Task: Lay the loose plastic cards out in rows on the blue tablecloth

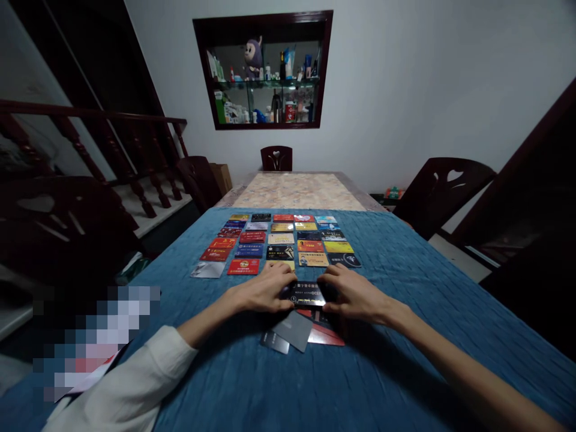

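Note:
Between my two hands is a black plastic card (308, 294) with white and gold print. My left hand (272, 289) pinches its left end, and my right hand (351, 291) grips the right end. Whether it is one card or a thin stack I cannot tell. Just below lie a few loose cards: a grey card (293, 330), a dark card (275, 342) and a red card (326, 336), partly overlapping. Beyond my hands, rows of colourful cards (251, 236) lie flat on the blue cloth (396, 264). A yellowish card (288, 264) is partly hidden behind my left fingers.
The far part of the table (297, 189) has a patterned beige top. Dark wooden chairs stand around, one at the right (443, 192) and one at the far end (276, 158). A pixelated pale object (99, 342) lies near my left forearm. A railing (90, 112) runs along the left.

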`<state>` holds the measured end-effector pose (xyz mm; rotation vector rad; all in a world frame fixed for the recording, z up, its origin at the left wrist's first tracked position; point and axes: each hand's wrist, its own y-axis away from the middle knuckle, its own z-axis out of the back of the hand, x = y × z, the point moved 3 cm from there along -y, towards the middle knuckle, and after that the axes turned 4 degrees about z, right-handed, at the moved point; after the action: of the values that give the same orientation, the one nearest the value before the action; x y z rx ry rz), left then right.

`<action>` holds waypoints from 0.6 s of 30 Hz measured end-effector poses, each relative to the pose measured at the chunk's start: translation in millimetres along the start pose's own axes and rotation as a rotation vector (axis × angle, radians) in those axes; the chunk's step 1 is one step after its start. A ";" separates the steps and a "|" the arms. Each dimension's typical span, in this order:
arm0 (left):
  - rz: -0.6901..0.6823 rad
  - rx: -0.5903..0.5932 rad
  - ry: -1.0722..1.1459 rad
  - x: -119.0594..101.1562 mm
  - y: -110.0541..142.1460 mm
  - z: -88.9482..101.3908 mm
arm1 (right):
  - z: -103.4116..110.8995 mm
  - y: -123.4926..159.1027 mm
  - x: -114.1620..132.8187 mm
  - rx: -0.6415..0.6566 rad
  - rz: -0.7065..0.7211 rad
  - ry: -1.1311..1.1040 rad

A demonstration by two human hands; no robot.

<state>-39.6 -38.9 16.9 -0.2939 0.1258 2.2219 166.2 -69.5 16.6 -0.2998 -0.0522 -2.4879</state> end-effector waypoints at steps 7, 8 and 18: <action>0.026 0.003 0.009 3.0 0.1 3.0 | -5.4 -1.7 -3.1 -0.062 0.006 -0.066; 0.029 0.003 0.009 3.6 0.2 3.4 | -6.3 -2.3 -3.8 -0.070 0.007 -0.076; 0.064 -0.026 -0.025 12.7 0.0 7.7 | -10.2 -9.8 -8.1 -0.112 0.005 -0.129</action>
<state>-48.5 -27.8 21.1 -0.2798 0.0934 2.2911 164.7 -58.0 5.2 -0.5065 0.0356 -2.4681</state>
